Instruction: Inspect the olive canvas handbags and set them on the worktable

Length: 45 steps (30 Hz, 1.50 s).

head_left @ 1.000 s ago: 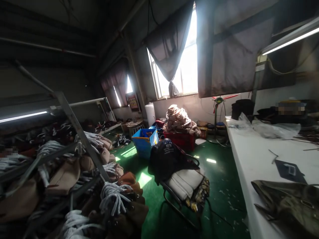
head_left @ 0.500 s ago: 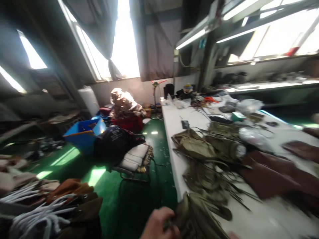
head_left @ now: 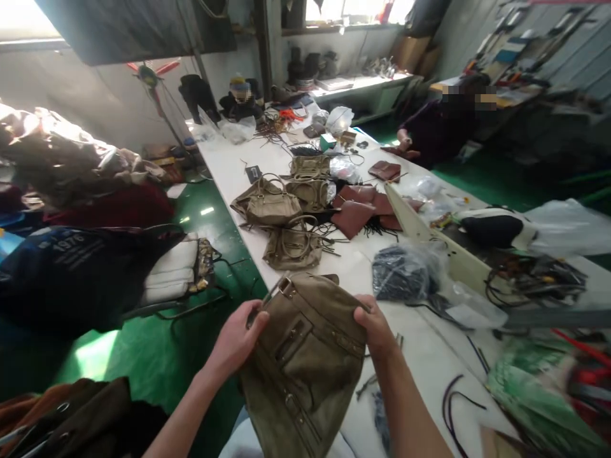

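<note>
Olive suede, the handbag (head_left: pixel 305 356) hangs between your two hands at the lower centre of the frame, over the near edge of the white tabletop (head_left: pixel 238 168). Your left hand (head_left: pixel 237 340) pinches its upper left corner by the buckle, fingers closed on the fabric; your right hand (head_left: pixel 379 331) clamps the upper right edge. Its long axis runs down toward you. Beyond lie more olive handbags (head_left: pixel 267 203), then maroon pouches (head_left: pixel 356 213).
</note>
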### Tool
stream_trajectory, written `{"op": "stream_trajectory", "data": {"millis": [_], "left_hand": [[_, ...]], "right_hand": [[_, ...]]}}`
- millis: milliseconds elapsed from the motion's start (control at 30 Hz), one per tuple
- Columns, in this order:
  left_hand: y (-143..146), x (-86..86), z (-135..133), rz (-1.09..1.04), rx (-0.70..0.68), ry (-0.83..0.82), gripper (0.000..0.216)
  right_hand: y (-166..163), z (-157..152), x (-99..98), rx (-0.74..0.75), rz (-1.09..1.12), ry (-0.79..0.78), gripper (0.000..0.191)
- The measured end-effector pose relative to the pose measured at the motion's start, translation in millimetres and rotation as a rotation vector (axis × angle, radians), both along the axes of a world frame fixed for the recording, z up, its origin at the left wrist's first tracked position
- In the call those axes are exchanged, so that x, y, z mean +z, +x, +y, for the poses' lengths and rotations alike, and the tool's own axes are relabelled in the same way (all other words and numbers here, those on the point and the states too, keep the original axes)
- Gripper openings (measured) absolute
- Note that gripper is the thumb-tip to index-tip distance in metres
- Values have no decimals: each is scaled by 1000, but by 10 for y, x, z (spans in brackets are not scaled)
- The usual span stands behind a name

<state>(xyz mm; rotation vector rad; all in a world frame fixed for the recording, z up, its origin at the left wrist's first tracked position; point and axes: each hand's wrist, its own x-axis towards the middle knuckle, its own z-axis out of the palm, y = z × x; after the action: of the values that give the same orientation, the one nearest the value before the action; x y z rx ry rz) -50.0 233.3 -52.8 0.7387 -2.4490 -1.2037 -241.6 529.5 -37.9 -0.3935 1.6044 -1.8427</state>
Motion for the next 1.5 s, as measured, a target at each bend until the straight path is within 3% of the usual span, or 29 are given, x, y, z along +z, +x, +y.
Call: {"op": "stream_trajectory", "data": {"millis": [100,133,167,233,333,400,433,500,567,633,700,833,1000,1133,1200,1300,1500], "left_hand": [[-93,-10,154,-312,-352,717,80],[-130,-22,143,-392,-414,829,81],[-170,-39,118,-440,-442,837,77],[-247,-86,74,-481,-493,581,66],[-292,-157,145,-361,-513,15,59],[-247,-189,310,-298,-574,-204,56],[-210,-207,415,-295,-624,-236,56],[-136,-270,624,-320,-694,-185,57],[-89,-374,776,-350,-677,-91,58],[-75,-496,842,-360,-615,-76,58],[-82,-593,853,-365,-604,-167,56],[-128,-621,916,-409,-642,-359,47],[-308,-538,1108,-456,-599,-433,42],[-501,-484,1194,-383,-601,-455,41],[-584,-428,1247,-348,-621,-377,42],[-691,-318,1358,-363,-635,-126,49],[-867,-279,1587,-402,-472,346,58]], "right_hand": [[4,84,-60,-27,-23,-35,67],[4,95,-73,-18,-29,-13,65],[1,102,-97,-6,-32,21,62],[-10,109,-210,2,-20,98,56],[21,117,-586,-100,18,192,50],[120,114,-931,-213,50,245,45],[198,116,-1111,-286,82,272,42],[403,157,-1456,-454,138,342,43],[657,290,-1749,-585,140,436,45],[924,541,-1966,-592,102,560,40],[1147,886,-2099,-481,110,740,28],[1233,1645,-2164,-363,162,1067,22],[779,2429,-2100,-379,144,1295,30],[594,2793,-2148,-312,97,1419,21],[617,2833,-2225,-273,94,1420,16],[702,2782,-2367,-261,118,1401,17],[765,2739,-2511,-319,164,1327,15]]}}
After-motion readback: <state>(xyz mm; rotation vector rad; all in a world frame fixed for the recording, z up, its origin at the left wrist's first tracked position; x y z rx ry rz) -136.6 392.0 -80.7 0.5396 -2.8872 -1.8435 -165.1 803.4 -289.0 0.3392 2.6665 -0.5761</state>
